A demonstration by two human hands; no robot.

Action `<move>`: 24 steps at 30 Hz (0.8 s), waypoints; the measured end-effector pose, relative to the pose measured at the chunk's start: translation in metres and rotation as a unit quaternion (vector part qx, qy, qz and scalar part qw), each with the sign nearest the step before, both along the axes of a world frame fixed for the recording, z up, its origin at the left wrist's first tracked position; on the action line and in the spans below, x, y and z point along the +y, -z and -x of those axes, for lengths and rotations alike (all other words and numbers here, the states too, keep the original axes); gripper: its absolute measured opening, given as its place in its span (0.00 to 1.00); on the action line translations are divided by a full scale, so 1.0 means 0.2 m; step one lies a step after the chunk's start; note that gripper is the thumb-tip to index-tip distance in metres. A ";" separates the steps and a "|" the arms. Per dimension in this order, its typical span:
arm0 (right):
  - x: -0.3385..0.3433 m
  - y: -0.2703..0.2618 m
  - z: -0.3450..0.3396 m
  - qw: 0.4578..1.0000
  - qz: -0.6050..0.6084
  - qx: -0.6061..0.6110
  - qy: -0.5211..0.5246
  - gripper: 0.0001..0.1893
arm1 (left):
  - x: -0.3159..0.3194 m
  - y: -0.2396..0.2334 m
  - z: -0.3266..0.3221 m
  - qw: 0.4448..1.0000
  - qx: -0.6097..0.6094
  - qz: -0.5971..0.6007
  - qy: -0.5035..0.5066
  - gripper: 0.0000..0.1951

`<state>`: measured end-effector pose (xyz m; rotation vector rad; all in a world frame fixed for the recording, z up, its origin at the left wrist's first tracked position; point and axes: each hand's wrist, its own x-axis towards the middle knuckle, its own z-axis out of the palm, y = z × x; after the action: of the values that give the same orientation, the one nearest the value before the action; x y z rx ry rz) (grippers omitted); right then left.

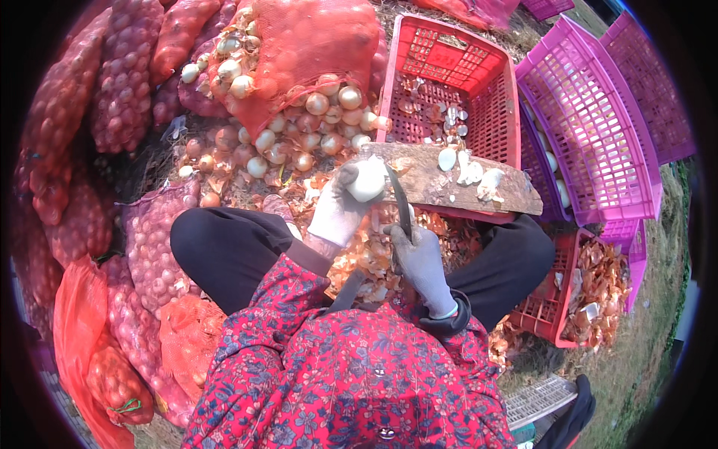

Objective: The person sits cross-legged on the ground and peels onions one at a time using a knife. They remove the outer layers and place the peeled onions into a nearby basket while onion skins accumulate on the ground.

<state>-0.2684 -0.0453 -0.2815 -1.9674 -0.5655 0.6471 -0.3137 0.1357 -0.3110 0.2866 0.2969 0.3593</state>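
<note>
In the middle of the view my gloved left hand holds a peeled white onion by its left side. My right hand, also gloved, is closed around a knife, whose dark blade points up beside the onion's right side. A wooden board lies across the near rim of a red plastic crate, just right of the onion. Cut onion pieces rest on the board. More cut pieces and bits of skin lie inside the crate. Unpeeled onions are heaped beyond my left hand.
Red mesh sacks of onions crowd the left side, and an opened one lies ahead. Purple crates stand at the right. Near my right knee is a red crate with onion skins. Loose skins cover the ground between my legs.
</note>
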 end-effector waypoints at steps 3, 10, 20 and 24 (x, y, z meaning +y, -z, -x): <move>-0.01 -0.14 -0.12 0.953 -0.071 0.252 0.154 0.13 | -0.04 -0.05 0.02 0.999 0.021 -0.038 0.031 0.24; 0.11 -0.18 -0.19 0.985 -0.043 -0.157 0.054 0.16 | -0.06 -0.16 0.02 0.964 0.032 -0.250 0.087 0.33; 0.12 -0.25 -0.04 0.978 -0.106 -0.167 0.072 0.11 | -0.09 -0.16 0.04 0.994 -0.012 -0.069 0.086 0.39; 0.10 -0.25 0.01 0.987 -0.136 -0.015 0.082 0.11 | -0.12 -0.16 0.04 0.996 0.015 -0.046 0.076 0.34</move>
<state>-0.2700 -0.0263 -0.2314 -1.7469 -0.4770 0.4140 -0.3211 0.1126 -0.2786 0.4025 0.2858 0.2185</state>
